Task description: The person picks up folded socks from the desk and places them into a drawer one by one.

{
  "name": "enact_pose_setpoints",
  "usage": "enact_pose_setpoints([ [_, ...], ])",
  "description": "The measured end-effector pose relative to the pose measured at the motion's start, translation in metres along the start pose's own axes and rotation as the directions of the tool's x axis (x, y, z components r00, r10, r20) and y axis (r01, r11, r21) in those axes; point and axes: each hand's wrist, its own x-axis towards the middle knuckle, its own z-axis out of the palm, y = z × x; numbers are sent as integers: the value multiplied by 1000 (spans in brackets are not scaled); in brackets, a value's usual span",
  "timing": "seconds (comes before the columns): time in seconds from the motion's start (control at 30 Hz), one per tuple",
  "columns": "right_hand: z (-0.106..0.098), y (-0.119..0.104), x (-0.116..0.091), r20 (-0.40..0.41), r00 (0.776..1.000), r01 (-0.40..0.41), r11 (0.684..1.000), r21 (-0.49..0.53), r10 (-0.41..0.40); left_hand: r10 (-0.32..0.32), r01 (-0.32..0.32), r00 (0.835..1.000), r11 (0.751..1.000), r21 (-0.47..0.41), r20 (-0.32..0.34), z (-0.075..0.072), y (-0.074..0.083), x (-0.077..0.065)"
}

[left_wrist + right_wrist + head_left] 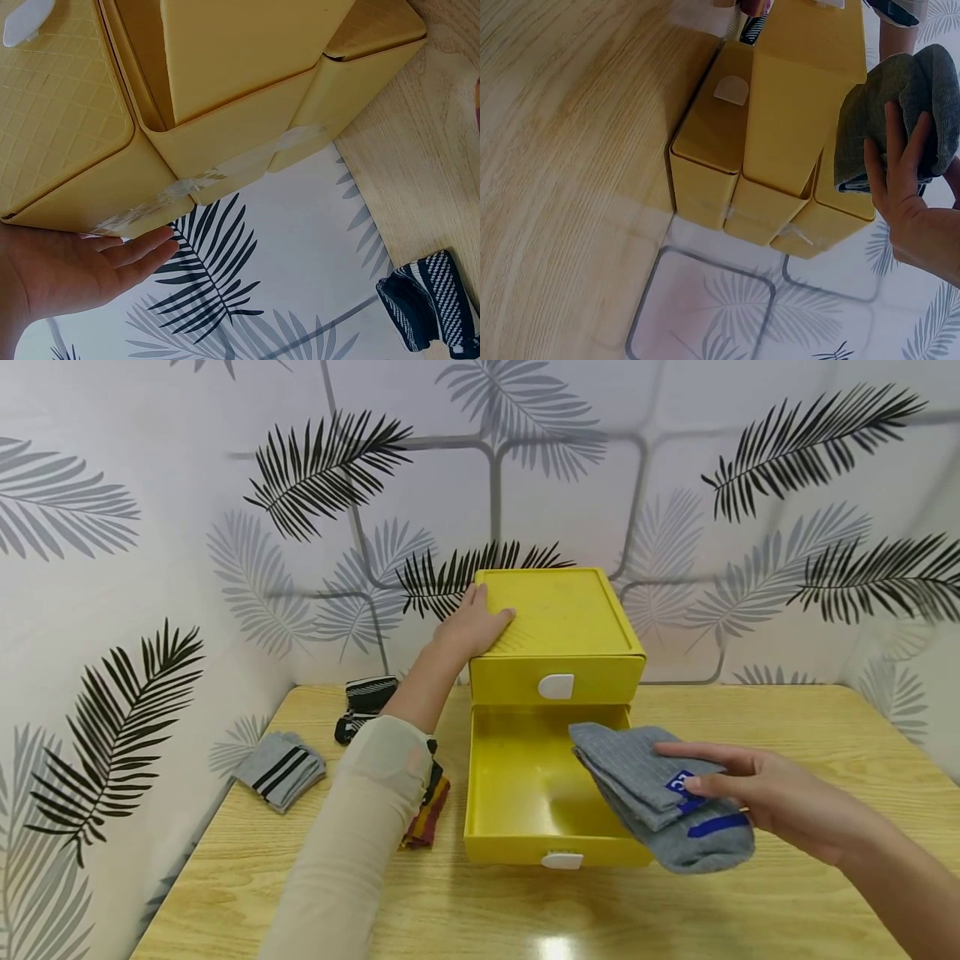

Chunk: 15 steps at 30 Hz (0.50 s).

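A pair of folded grey socks (637, 768) with blue marks is pinched between the thumb and fingers of my right hand (787, 806). The socks are above the right side of a pulled-out drawer (498, 850), whose visible inside is bare. That drawer belongs to a yellow drawer cabinet (558, 610) with white handles; the drawer above it is closed. My left hand (474, 622) rests on the cabinet's top at its left edge, fingers extended. In the right wrist view, fingers spread across the dark-looking socks (877, 127).
Left on the wooden table (247, 877) lie folded light grey socks (283, 770) with black stripes. Black-and-white socks (369, 695) lie farther back, and maroon-and-yellow socks (429, 818) are partly hidden by my left arm. A leaf-patterned wall (675, 552) stands behind the cabinet.
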Motion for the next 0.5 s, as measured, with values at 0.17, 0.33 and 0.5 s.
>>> enact_pose_setpoints([
  [0.17, 6, -3, 14, 31, 999, 33, 999, 20, -34, -4, 4, 1000, 1000, 1, -2, 0, -1, 1],
  [0.33, 16, -7, 27, 44, 997, 58, 998, 38, -59, -5, 5, 1000, 1000, -3, 3, 1, -1, 2],
  [0.5, 30, -13, 41, 4, 998, 59, 998, 30, -59, 1, -1, 1000, 1000, -5, 3, 0, -2, 2],
])
